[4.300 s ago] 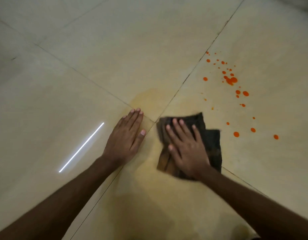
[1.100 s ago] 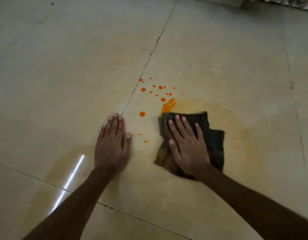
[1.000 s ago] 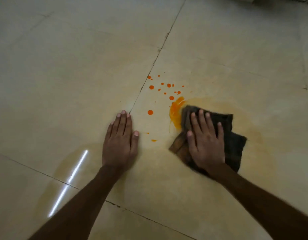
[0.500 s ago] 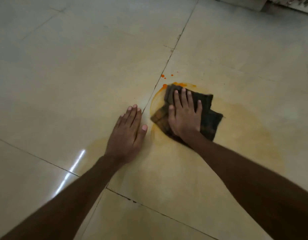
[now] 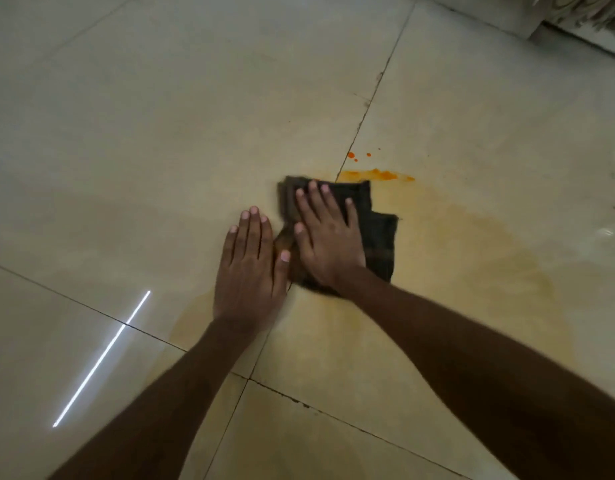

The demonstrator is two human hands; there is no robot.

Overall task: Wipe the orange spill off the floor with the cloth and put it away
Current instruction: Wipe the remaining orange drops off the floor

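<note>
A dark folded cloth (image 5: pixel 377 230) lies flat on the pale tiled floor (image 5: pixel 160 133). My right hand (image 5: pixel 325 233) presses on it with straight, spread fingers. My left hand (image 5: pixel 252 268) rests flat on the tile just left of the cloth, its thumb touching the cloth's edge. A bright orange streak (image 5: pixel 375 174) and two small orange drops (image 5: pixel 351 155) sit just beyond the cloth's far edge, by a tile joint. A faint yellowish smear (image 5: pixel 472 254) spreads over the tile to the right of the cloth.
Tile joints cross the floor, one running from the cloth toward the top right. A bright strip of reflected light (image 5: pixel 101 358) shows at the lower left. A pale low edge with a patterned fabric (image 5: pixel 583 12) stands at the top right corner.
My right hand has slid the cloth left and back toward my left hand, over the joint. Most orange drops are gone; a thin streak and two drops show beyond the cloth.
</note>
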